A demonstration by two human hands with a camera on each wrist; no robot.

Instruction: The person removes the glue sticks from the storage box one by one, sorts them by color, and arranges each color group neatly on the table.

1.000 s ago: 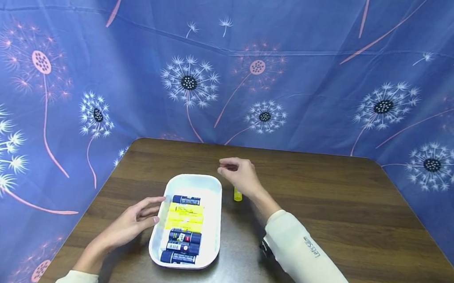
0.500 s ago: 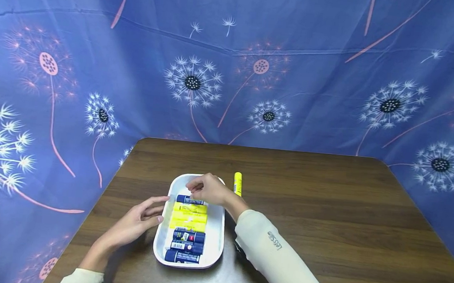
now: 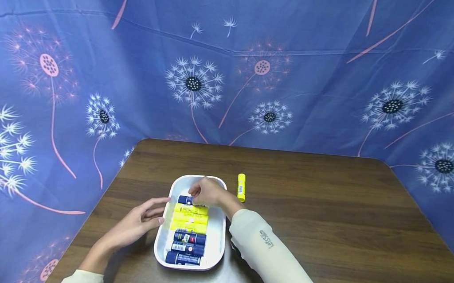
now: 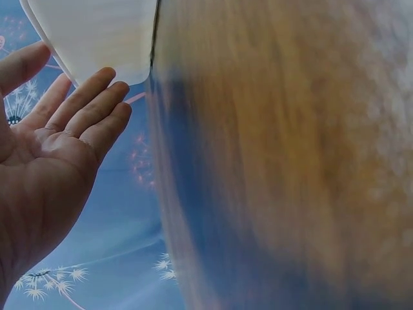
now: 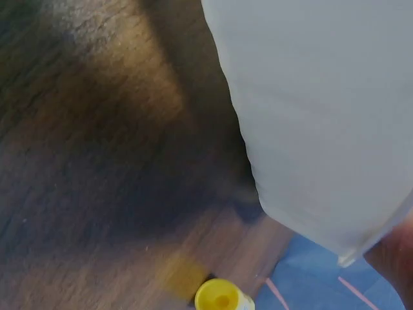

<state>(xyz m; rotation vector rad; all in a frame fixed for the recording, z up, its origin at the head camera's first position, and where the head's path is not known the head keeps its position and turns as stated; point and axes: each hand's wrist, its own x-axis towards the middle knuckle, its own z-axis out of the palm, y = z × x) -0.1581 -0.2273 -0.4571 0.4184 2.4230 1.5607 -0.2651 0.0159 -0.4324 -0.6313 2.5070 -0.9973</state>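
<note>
In the head view a white tray (image 3: 216,247) holds a column of dark blue and yellow glue sticks (image 3: 190,218). My right hand (image 3: 208,192) reaches over its far right wall, with curled fingers pinching the farthest dark blue glue stick (image 3: 184,199); the fingers cover its right end. My left hand (image 3: 139,221) lies along the tray's left side, fingers extended and fingertips at the rim. The left wrist view shows that same hand (image 4: 58,148) with its palm visible beside the tray wall (image 4: 103,39). The right wrist view misses the fingers; tray wall fills much of it.
One yellow glue stick (image 3: 241,187) lies on the wooden table (image 3: 325,220) just right of the tray; its end (image 5: 221,297) shows low in the right wrist view. A blue curtain (image 3: 231,93) with dandelion prints hangs behind the table.
My right hand has moved from above the yellow glue stick leftward into the tray and down onto the dark blue glue stick. My left hand has stayed at the tray's side.
</note>
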